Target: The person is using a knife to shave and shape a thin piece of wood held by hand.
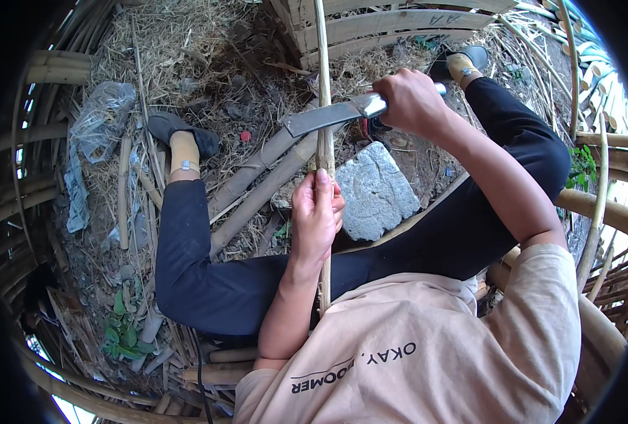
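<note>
My left hand point(312, 220) is closed around a long, pale bamboo strip point(323, 63), with the thumb lying along it. The strip runs from my lap up past the top edge of the view. In my right hand point(411, 102) is the handle of a machete point(322, 119), its shiny metal collar showing beside the fingers. The broad grey blade lies across the strip, a little above my left hand, and points left. I cannot tell how deep the edge sits in the wood. A rough grey stone block point(376, 192) is between my legs, right of my left hand.
Bamboo poles point(257, 177) lie slantwise on straw-littered ground beneath the blade. A slatted wooden crate point(392, 28) stands ahead. Crumpled clear plastic point(103, 120) is at the left, near my shoe point(184, 134). Cut bamboo point(600, 78) is piled far right, and bamboo railings surround me.
</note>
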`<state>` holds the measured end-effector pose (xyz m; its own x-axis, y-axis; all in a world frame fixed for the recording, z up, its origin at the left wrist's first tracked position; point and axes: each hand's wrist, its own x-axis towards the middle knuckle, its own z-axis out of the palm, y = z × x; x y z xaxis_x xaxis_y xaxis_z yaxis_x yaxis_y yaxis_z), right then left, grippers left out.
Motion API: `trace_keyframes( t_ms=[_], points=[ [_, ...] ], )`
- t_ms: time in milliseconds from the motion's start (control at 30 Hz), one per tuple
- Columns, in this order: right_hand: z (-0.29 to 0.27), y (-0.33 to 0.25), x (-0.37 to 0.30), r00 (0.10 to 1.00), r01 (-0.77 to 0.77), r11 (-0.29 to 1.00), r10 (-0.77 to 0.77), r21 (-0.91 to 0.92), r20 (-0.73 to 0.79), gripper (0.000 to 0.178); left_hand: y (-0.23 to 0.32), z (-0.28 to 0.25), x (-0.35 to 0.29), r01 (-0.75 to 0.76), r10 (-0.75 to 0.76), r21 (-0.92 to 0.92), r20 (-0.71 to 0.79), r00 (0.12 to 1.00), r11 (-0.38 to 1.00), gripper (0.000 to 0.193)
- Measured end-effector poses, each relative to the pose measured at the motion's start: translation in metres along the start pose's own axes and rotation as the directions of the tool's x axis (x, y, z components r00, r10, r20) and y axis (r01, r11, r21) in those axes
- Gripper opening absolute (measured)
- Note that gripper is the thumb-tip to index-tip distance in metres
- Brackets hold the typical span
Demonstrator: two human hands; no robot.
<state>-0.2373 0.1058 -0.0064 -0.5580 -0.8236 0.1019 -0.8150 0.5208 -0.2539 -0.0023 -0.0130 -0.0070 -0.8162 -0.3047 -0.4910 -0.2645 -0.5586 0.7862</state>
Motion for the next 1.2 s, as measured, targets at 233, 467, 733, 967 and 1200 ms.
trace_keyframes(
  t_ms=[233, 467, 733, 967, 1200],
  points=[
    [-0.003, 0.003, 0.009, 0.999, -0.046, 0.998, 0.045, -0.037, -0.016, 0.013, 0.001, -0.001, 0.001, -0.013, 0.013, -0.011, -0.005, 1.0, 1.0, 0.036],
    [-0.05, 0.074, 0.02, 0.935, -0.348, 0.903, 0.315, -0.252, -0.163, 0.02, 0.002, -0.005, -0.003, -0.015, 0.016, -0.043, 0.021, 1.0, 0.999, 0.036],
    [-0.021, -0.011, 0.002, 0.986, -0.117, 0.986, 0.1, 0.12, 0.136, 0.014, 0.002, -0.001, 0.0, 0.048, -0.046, -0.082, 0.031, 0.998, 0.995, 0.035],
    [-0.011, -0.029, -0.014, 0.98, -0.047, 0.995, 0.029, 0.085, 0.197, 0.009, -0.003, -0.001, 0.004, 0.021, -0.019, -0.068, 0.037, 0.999, 0.997, 0.034],
    [-0.01, -0.018, -0.004, 0.96, -0.179, 0.983, 0.163, 0.051, 0.226, 0.017, -0.008, -0.001, -0.002, -0.005, 0.004, 0.016, 0.053, 0.999, 1.0, 0.032]
  ],
)
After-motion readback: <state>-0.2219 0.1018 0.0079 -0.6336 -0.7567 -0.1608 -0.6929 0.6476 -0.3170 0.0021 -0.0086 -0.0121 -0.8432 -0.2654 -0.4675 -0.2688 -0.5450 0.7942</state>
